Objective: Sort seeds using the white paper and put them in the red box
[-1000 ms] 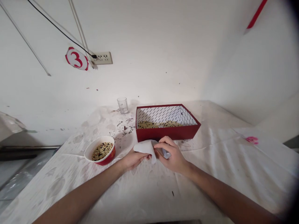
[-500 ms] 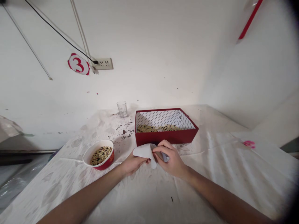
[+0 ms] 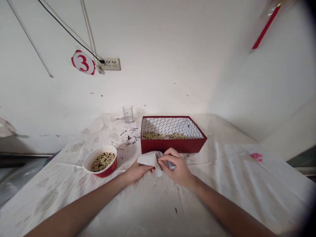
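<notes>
A thin, white, curled sheet [image 3: 148, 159] is held between both hands just in front of the red box [image 3: 172, 145]; whether it is paper or cloth I cannot tell. My left hand [image 3: 136, 171] grips its left side, with the thumb on top. On the right side, the thumb and fingers of my right hand [image 3: 178, 171] pinch it, and a greyish fold shows beneath them. Inside the box, which has a white patterned lining, lie heaps of mixed pale and dark grains [image 3: 153, 135]. A red-and-white paper bowl [image 3: 109, 170] holding similar grains stands left of my left hand.
A clear drinking glass [image 3: 128, 114] stands at the back near the wall. Dark shreds [image 3: 128, 139] are scattered between glass and box. One small dark sliver [image 3: 176, 210] lies in front on the pale tablecloth [image 3: 138, 210]. A socket strip [image 3: 111, 64] is on the wall.
The whole view has shifted slightly, so the box, bowl and hands appear a little further left. Both hands keep hold of the white sheet, in almost the same pose.
</notes>
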`<state>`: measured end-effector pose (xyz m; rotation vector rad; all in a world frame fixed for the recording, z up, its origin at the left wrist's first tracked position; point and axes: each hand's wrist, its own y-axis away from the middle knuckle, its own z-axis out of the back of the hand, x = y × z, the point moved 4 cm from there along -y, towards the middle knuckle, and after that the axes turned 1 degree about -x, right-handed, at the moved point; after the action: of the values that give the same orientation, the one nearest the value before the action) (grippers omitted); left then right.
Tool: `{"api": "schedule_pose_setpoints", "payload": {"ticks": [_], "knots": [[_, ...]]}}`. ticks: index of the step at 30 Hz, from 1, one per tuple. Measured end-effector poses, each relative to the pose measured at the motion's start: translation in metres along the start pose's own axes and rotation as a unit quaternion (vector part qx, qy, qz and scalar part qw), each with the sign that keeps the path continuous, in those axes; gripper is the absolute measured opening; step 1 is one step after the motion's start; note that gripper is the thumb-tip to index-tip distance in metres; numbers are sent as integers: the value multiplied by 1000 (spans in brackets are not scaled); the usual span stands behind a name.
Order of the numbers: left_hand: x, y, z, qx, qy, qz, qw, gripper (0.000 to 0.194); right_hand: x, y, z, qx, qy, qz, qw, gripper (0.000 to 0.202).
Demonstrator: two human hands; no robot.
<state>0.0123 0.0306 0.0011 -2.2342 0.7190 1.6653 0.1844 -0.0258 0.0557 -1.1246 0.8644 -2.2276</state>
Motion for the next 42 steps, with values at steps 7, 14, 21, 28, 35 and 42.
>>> {"api": "schedule_pose_setpoints", "payload": {"ticks": [7, 14, 21, 28, 35, 42], "knots": [[6, -2, 5, -9, -4, -11, 1000, 23, -1, -2, -1, 4, 18, -5, 1000, 12], [-5, 3, -3, 7, 15, -5, 1000, 28, -2, -2, 3, 3, 12, -3, 1000, 12], [-5, 0, -4, 1, -4, -10, 1000, 36, -5, 0, -1, 28, 33, -8, 999, 13], [-1, -3, -1, -10, -22, -14, 1000, 37, -2, 0, -2, 20, 84, -23, 996, 10], [-3, -4, -2, -8, -25, -19, 999, 33, -8, 0, -6, 16, 19, -42, 999, 10], [-3, -6, -4, 19, 70, -2, 997, 39, 6, -9, -1, -72, 43, 34, 996, 10]]}}
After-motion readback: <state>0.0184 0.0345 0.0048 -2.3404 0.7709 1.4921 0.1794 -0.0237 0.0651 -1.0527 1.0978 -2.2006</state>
